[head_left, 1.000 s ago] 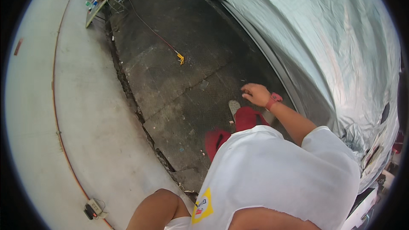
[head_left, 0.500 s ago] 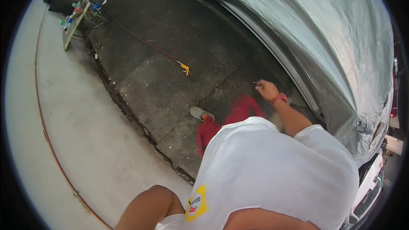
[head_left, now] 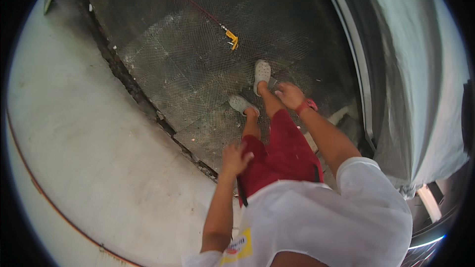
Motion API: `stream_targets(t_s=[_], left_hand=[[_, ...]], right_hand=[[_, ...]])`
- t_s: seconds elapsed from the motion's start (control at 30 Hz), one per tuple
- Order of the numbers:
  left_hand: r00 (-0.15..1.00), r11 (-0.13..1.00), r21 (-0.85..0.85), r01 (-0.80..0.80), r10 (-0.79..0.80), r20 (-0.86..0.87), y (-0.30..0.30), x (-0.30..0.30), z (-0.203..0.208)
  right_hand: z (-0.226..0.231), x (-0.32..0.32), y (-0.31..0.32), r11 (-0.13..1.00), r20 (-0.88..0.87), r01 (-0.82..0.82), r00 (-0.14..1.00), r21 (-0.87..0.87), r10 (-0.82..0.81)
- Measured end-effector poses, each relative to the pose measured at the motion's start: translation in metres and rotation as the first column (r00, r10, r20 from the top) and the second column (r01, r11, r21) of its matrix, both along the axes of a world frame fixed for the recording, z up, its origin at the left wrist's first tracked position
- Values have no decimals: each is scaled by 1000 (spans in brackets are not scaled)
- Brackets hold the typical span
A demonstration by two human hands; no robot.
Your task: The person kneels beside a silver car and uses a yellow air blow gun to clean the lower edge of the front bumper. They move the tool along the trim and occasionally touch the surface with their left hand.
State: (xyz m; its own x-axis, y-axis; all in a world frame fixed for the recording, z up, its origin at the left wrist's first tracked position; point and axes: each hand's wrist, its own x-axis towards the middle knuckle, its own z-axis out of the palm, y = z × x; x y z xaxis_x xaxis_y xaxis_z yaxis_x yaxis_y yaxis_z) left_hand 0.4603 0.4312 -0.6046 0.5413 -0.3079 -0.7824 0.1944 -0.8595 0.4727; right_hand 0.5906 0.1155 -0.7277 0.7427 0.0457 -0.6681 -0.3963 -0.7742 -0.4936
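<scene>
Head view: the white shirt [head_left: 326, 222] is shown nearest, with the red shorts [head_left: 287, 160] beyond its hem.
Left hand: the left hand [head_left: 236, 159] is held beside the red shorts; the thumb is spread from the fingers, which are blurred, and nothing is seen in them. Whether the cloth is touched cannot be told.
Right hand: the right hand [head_left: 291, 95], with a red wristwatch [head_left: 307, 106] behind it, is held above the floor [head_left: 168, 49] and near the clogs; its fingers are loosely bent. Whether anything small is pinched cannot be told.
Grey clogs: both grey clogs [head_left: 262, 70] are set on the floor, well in from its cracked left edge along the pale wall [head_left: 89, 113].
Yellow air gun: the yellow air gun [head_left: 232, 39] is laid on the floor beyond the clogs, well apart from both hands and from the floor's left edge.
Handling: a light, stiff body is to be expected, probably plastic and not very fragile; some slip may be met if it is oily.
Hold: the yellow body is best gripped just past the hose coupling, with the trigger left unpressed.
Red hose: the red hose [head_left: 198, 7] is joined to it and led to the far end of the floor; a flexible, dragging pull should be allowed for.
</scene>
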Motion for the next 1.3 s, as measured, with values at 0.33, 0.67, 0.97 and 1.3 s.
stream_targets(t_s=[0.33, 0.67, 0.97, 1.3], left_hand=[[993, 997, 9, -76, 77, -93, -44, -21, -107], [982, 991, 121, -65, 85, -168, -49, -35, -137], [996, 1000, 6, -21, 22, -86, -59, 3, -125], [994, 999, 18, 45, -43, -103, -98, 47, -120]], right_hand=[[-364, 184, 122, 962, -138, -228, 968, -150, 208], [-512, 241, 186, 975, -152, -107, 985, -195, 78], [-465, 206, 142, 999, -406, 3, 914, 44, 15], [-385, 209, 94, 995, -387, -97, 918, 1, 90]])
